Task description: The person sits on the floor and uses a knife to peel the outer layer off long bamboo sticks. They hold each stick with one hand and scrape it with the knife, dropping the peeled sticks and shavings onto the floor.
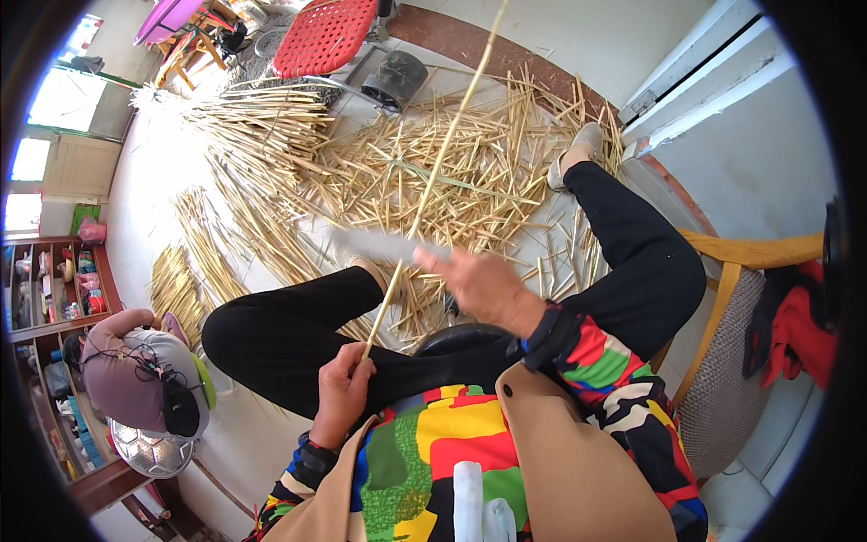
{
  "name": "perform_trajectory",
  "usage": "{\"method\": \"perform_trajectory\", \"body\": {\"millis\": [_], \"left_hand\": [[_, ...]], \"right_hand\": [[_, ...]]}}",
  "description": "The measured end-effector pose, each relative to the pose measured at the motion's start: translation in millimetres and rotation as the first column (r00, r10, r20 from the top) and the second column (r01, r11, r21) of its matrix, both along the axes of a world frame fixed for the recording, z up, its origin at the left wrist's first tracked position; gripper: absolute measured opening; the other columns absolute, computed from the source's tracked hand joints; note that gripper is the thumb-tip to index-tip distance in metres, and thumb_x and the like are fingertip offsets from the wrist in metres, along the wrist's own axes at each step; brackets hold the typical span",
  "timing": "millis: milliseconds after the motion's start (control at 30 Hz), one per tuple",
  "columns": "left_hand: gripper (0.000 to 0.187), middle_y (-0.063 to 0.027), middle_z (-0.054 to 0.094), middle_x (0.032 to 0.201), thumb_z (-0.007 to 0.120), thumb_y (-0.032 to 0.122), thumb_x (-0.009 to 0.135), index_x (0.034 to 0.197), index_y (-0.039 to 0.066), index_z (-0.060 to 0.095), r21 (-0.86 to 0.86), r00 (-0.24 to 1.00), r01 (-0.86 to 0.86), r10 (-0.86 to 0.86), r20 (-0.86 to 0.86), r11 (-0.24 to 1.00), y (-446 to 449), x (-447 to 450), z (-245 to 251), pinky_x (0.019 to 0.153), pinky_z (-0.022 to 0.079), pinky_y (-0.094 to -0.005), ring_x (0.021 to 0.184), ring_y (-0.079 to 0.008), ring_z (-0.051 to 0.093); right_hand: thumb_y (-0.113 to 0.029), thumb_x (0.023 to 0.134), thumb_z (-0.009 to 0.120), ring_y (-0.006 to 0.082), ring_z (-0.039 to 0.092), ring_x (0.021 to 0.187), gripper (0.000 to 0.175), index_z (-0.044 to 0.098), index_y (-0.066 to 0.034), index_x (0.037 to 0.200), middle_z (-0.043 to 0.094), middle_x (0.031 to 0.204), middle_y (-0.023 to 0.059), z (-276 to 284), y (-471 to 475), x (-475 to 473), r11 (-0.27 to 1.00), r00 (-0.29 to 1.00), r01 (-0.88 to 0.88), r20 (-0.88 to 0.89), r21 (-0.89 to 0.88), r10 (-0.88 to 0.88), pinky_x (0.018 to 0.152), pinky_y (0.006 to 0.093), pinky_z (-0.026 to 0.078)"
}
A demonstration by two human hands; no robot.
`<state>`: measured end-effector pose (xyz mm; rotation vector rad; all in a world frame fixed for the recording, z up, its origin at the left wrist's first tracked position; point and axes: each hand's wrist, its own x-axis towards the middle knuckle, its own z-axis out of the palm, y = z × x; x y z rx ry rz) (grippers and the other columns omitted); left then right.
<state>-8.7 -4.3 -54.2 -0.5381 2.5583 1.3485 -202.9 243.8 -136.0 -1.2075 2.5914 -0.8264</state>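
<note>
My left hand [344,386] grips the lower end of a long pale plant stalk [440,159], which slants up and away over the floor. My right hand [482,284] is closed round the handle end of a flat grey blade, likely a knife [389,244], blurred, lying across the stalk above my left hand. Whether the blade touches the stalk cannot be told. Beneath, many short cut stalk pieces [433,190] litter the floor between my feet. Longer stalks [264,135] lie in bundles farther off to the left.
Another person [129,372] sits at the left beside wooden shelves [101,311]. A red woven-seat chair [325,37] and a dark cylinder [396,78] stand beyond the stalks. A wooden-armed chair [721,379] is at the right, near a door [738,142].
</note>
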Motion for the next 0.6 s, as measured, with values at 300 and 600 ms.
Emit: {"method": "perform_trajectory", "body": {"millis": [300,600], "left_hand": [[0.012,0.0017,0.064,0.078,0.061,0.0,0.098,0.109,0.001,0.066,0.268,0.991,-0.125,0.106,0.085,0.955,-4,1,0,0.056,0.043,-0.0211,0.062,-0.0033,0.053],[0.009,0.0036,0.06,0.076,0.059,0.005,0.102,0.109,0.003,0.064,0.305,0.989,-0.132,0.106,0.103,0.943,-7,6,-1,0.051,0.037,-0.0185,0.058,-0.0014,0.047]], "right_hand": [[-0.009,0.098,0.057,0.0336,0.068,0.066,0.053,0.056,-0.0248,0.149,0.064,0.084,0.0147,1,-2,2,0.989,0.996,0.083,-0.017,-0.124,-0.086,0.056,0.0438,0.056],[-0.005,0.098,0.058,0.0371,0.07,0.075,0.051,0.057,-0.0183,0.147,0.067,0.092,0.0192,13,-6,-5,0.984,0.999,-0.034,0.034,-0.177,0.041,0.064,0.0453,0.058]]}}
